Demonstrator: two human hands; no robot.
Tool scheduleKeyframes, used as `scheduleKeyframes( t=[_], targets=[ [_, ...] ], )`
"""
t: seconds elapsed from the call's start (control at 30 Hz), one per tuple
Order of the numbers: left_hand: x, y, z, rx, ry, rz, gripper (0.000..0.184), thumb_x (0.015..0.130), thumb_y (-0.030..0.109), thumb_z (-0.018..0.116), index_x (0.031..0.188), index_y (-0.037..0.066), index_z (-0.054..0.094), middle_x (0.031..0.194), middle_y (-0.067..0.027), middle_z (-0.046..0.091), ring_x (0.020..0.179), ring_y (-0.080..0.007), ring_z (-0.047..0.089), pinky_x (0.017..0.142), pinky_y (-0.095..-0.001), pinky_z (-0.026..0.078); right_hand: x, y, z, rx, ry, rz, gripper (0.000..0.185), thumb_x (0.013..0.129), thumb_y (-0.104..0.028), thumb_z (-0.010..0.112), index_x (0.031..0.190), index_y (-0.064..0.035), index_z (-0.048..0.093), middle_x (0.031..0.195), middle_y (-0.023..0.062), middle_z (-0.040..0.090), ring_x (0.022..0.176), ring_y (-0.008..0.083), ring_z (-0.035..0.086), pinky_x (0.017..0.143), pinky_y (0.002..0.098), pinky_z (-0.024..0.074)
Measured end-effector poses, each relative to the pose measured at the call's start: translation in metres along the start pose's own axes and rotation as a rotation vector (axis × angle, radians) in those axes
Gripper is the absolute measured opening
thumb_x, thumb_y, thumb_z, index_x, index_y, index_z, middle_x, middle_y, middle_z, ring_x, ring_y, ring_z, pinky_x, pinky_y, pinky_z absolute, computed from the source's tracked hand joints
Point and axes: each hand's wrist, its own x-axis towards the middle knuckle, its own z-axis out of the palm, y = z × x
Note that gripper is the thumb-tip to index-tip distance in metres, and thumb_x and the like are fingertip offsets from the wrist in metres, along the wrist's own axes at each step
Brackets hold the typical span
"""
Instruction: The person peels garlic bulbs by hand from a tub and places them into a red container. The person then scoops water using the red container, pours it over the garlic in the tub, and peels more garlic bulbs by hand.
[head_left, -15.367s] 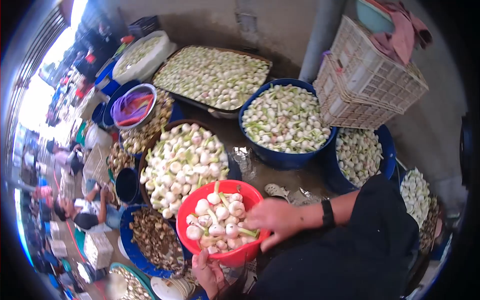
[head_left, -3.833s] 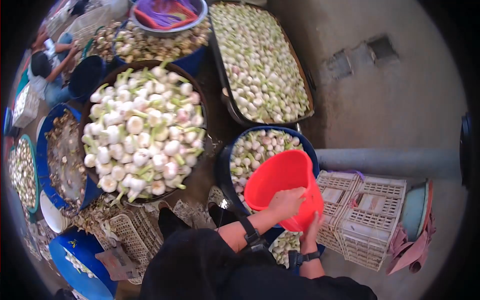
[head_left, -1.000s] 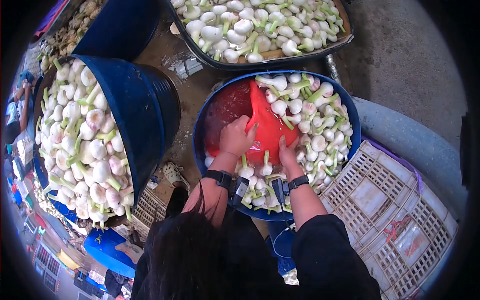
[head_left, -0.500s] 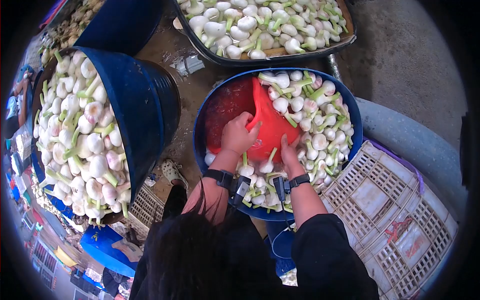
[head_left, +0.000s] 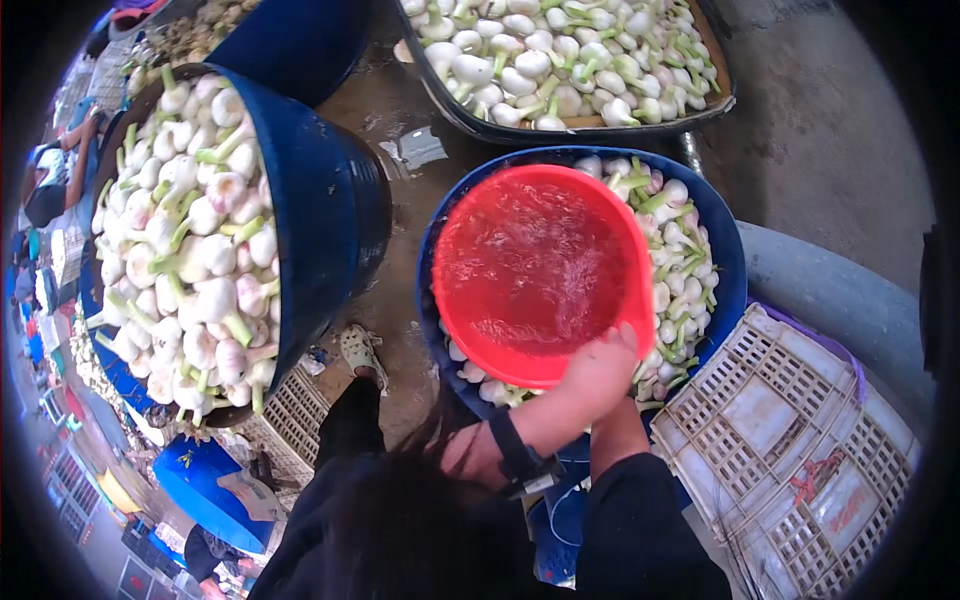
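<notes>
A red plastic basin point(head_left: 640, 245) full of rippling water sits level over the left and middle of a blue tub point(head_left: 738, 255). White garlic bulbs point(head_left: 690, 290) with green stems fill the tub around and below it. My left hand point(head_left: 600, 370) reaches across to the basin's lower right rim, its fingers closed over the edge. Crossed beneath my left forearm is my right hand point(head_left: 622, 425); only its wrist side shows, close under the same rim, and its fingers are hidden.
A tilted blue barrel point(head_left: 325, 200) heaped with garlic stands at left. A dark-rimmed tray point(head_left: 600, 130) of garlic in water is at the top. White plastic crates point(head_left: 760, 410) lie at right, beside a grey-blue curved surface point(head_left: 830, 290). People point(head_left: 55, 180) are at the far left.
The basin has gone from tilted down among the garlic to level and full of water. My left hand has moved right to its near rim, crossing over my right wrist.
</notes>
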Motion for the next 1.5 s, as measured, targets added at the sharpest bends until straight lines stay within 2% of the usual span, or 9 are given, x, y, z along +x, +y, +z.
scheduleKeyframes(
  t=[0.07,0.17,0.33,0.43,0.63,0.7,0.93,1.2,1.5],
  targets=[
    [-0.019,0.026,0.001,0.186,0.029,0.029,0.043,0.075,0.011,0.048,0.114,-0.004,0.048,0.086,-0.0091,0.063,0.064,-0.0163,0.064,0.049,-0.0276,0.05,-0.033,-0.011,0.007,0.164,0.062,0.054,0.04,0.092,-0.047,0.037,0.115,-0.0159,0.048,0.107,0.0061,0.056,0.094,0.0195,0.056,0.074,0.0336,0.0466],
    [-0.047,0.063,0.0,0.383,0.096,0.015,0.043,0.073,0.013,0.051,0.114,0.0,0.05,0.082,-0.0064,0.063,0.06,-0.0164,0.063,0.042,-0.029,0.048,-0.083,-0.02,0.023,0.253,0.118,0.057,0.043,0.091,-0.048,0.037,0.117,-0.0157,0.047,0.109,0.0065,0.056,0.095,0.02,0.056,0.076,0.0345,0.0465],
    [-0.103,0.077,-0.072,-0.172,0.179,-0.031,0.018,0.073,0.012,0.05,0.089,0.003,0.054,0.07,-0.01,0.062,0.055,-0.0246,0.063,0.039,-0.0388,0.048,-0.174,-0.049,0.082,0.285,0.171,0.057,0.047,0.09,-0.05,0.036,0.119,-0.0153,0.045,0.111,0.0071,0.055,0.097,0.0207,0.055,0.078,0.036,0.0464],
    [-0.143,0.081,-0.106,-0.196,0.279,-0.048,0.008,0.073,0.011,0.05,0.077,0.006,0.045,0.063,-0.0073,0.056,0.053,-0.0248,0.062,0.04,-0.0345,0.047,-0.216,-0.068,0.129,0.276,0.15,0.044,0.049,0.09,-0.052,0.036,0.121,-0.0151,0.044,0.112,0.0075,0.054,0.099,0.0212,0.055,0.079,0.0369,0.0463],
    [-0.224,0.084,-0.186,-0.178,0.363,0.041,0.01,0.071,0.011,0.051,0.077,0.003,0.047,0.06,-0.0101,0.056,0.049,-0.0266,0.06,0.039,-0.0377,0.045,-0.276,-0.097,0.248,0.265,0.031,0.032,0.054,0.089,-0.054,0.035,0.124,-0.0146,0.042,0.115,0.0083,0.053,0.101,0.022,0.054,0.082,0.0387,0.0462],
    [-0.252,0.076,-0.228,-0.247,0.191,-0.056,0.009,0.074,0.009,0.05,0.077,0.002,0.054,0.063,-0.0139,0.062,0.062,-0.0295,0.065,0.05,-0.0398,0.052,-0.29,-0.1,0.293,0.261,-0.028,0.039,0.056,0.088,-0.055,0.035,0.126,-0.0145,0.041,0.116,0.0086,0.053,0.102,0.0223,0.054,0.083,0.0393,0.0461],
    [-0.327,0.01,-0.301,-0.163,0.355,-0.035,0.016,0.072,0.014,0.056,0.08,0.0,0.053,0.067,-0.0171,0.062,0.063,-0.0321,0.064,0.053,-0.0417,0.052,-0.322,-0.094,0.431,0.23,-0.168,0.086,0.062,0.087,-0.058,0.034,0.129,-0.0139,0.039,0.119,0.0095,0.051,0.105,0.0234,0.053,0.086,0.0413,0.046],
    [-0.383,-0.046,-0.362,-0.139,0.355,-0.016,0.018,0.067,0.009,0.06,0.083,0.001,0.053,0.068,-0.0175,0.062,0.066,-0.0322,0.064,0.057,-0.0399,0.051,-0.335,-0.08,0.458,0.12,-0.216,0.179,0.073,0.083,-0.067,0.027,0.137,-0.0187,0.026,0.134,0.0126,0.036,0.119,0.0315,0.039,0.087,0.058,0.0399],
    [-0.421,-0.084,-0.404,-0.15,0.518,0.056,0.016,0.068,0.006,0.055,0.083,0.001,0.053,0.067,-0.0183,0.061,0.066,-0.0334,0.063,0.057,-0.0426,0.05,-0.359,-0.084,0.52,0.032,-0.191,0.131,0.075,0.081,-0.069,0.027,0.136,-0.0172,0.027,0.135,0.0149,0.032,0.121,0.0329,0.035,0.088,0.0571,0.039]
  ],
)
